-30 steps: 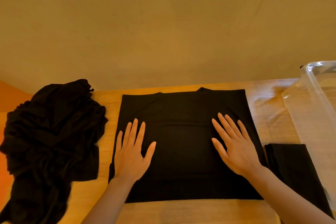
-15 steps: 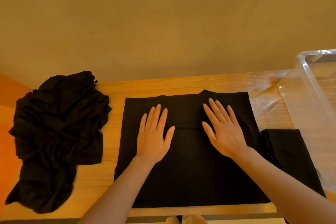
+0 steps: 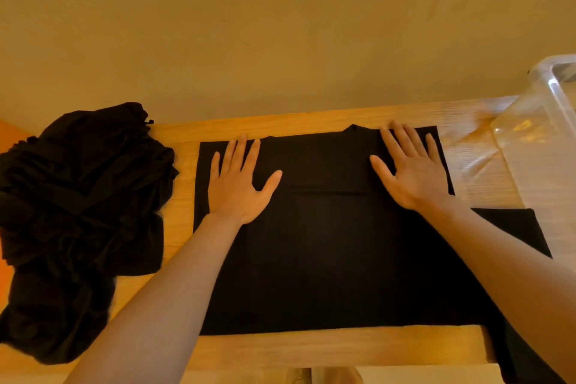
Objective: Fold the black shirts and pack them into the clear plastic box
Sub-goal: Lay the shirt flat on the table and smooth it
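Shirt [image 3: 327, 243] lies flat on the table [image 3: 327, 347], partly folded into a square, collar edge at the far side. A fold line runs across it between the hands.

Left hand [image 3: 238, 182] flat on the far-left part of the shirt, fingers straight and slightly spread, thumb out to the side. Right hand [image 3: 410, 170] the same on the far-right part, fingertips at the collar edge. Neither pinches cloth; both press palm down.

Step in hand, as I read it: smoothing the top layer before the next fold. To do it well, sweep outward from the middle toward the side edges so trapped slack leaves instead of bunching. Keep the pressure even, or the lower layer may creep and skew the edges. Check the far corners sit square before lifting anything.

Pile [image 3: 78, 227] of crumpled black shirts sits at the left of the table, just beside the flat one, not touching the hands. Folded shirt [image 3: 517, 227] lies at the right, partly under the right forearm, near the box.

Box [image 3: 542, 140], clear plastic, stands at the far right, only partly in view. No black cloth shows in the visible part; what else it holds cannot be told.
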`<state>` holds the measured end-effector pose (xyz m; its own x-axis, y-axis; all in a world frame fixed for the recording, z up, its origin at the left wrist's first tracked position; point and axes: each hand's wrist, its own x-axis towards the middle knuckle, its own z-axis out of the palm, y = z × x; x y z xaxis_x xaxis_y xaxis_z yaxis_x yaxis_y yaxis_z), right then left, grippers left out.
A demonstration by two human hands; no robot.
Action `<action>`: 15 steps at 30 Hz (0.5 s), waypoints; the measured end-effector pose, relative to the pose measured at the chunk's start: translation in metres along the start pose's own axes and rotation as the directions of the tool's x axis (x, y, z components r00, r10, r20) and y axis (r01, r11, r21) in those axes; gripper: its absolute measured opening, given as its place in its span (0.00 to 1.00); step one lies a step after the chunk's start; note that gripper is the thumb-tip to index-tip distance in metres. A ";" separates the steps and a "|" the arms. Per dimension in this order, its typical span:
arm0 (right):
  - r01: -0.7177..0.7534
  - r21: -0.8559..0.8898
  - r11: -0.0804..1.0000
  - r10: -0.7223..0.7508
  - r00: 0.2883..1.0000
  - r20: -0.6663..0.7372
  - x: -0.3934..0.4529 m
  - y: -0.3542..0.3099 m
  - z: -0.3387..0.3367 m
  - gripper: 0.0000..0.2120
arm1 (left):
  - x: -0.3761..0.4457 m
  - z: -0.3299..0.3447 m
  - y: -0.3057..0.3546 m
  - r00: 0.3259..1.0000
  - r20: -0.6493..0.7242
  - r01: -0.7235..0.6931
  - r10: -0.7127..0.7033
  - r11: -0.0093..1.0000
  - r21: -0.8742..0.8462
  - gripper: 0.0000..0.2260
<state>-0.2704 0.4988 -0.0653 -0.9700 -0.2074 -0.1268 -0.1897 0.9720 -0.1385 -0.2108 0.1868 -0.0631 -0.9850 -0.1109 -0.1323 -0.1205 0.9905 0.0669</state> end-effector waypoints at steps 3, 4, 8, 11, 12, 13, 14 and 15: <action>0.007 0.027 1.000 -0.006 1.000 -0.026 0.008 -0.006 -0.001 0.33 | 0.006 -0.002 -0.001 1.000 -0.010 0.019 -0.019 1.000 -0.013 0.33; 0.016 0.029 0.999 -0.014 0.998 -0.061 0.008 -0.010 -0.004 0.33 | 0.006 -0.005 0.001 0.999 -0.046 0.016 -0.017 1.000 -0.012 0.32; 0.172 0.057 0.983 -0.163 0.977 -0.141 -0.029 -0.052 -0.008 0.28 | -0.025 -0.008 0.029 0.962 -0.177 -0.208 0.207 0.978 0.012 0.29; 0.289 0.031 0.957 -0.288 0.957 -0.042 -0.076 -0.076 0.009 0.28 | -0.062 0.004 0.044 0.961 -0.063 -0.270 0.268 0.963 -0.014 0.30; 0.281 0.014 0.960 -0.281 0.960 -0.023 -0.086 -0.074 0.015 0.28 | -0.072 0.007 0.042 0.971 -0.030 -0.236 0.236 0.972 -0.016 0.31; 0.252 0.006 0.968 -0.252 0.967 -0.022 -0.093 -0.068 0.018 0.28 | -0.079 0.010 0.035 0.981 -0.013 -0.196 0.196 0.981 -0.011 0.32; 0.213 0.007 0.977 -0.213 0.977 -0.031 -0.098 -0.058 0.018 0.29 | -0.085 0.012 0.025 0.986 -0.008 -0.165 0.165 0.986 0.000 0.33; 0.171 0.010 0.985 -0.170 0.985 -0.039 -0.101 -0.048 0.018 0.30 | -0.091 0.013 0.014 0.989 -0.017 -0.147 0.147 0.989 0.006 0.34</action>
<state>-0.1602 0.4715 -0.0638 -0.9287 -0.3654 -0.0625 -0.3511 0.9211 -0.1684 -0.1216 0.2117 -0.0629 -0.9939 0.0346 -0.1047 0.0263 0.9965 0.0796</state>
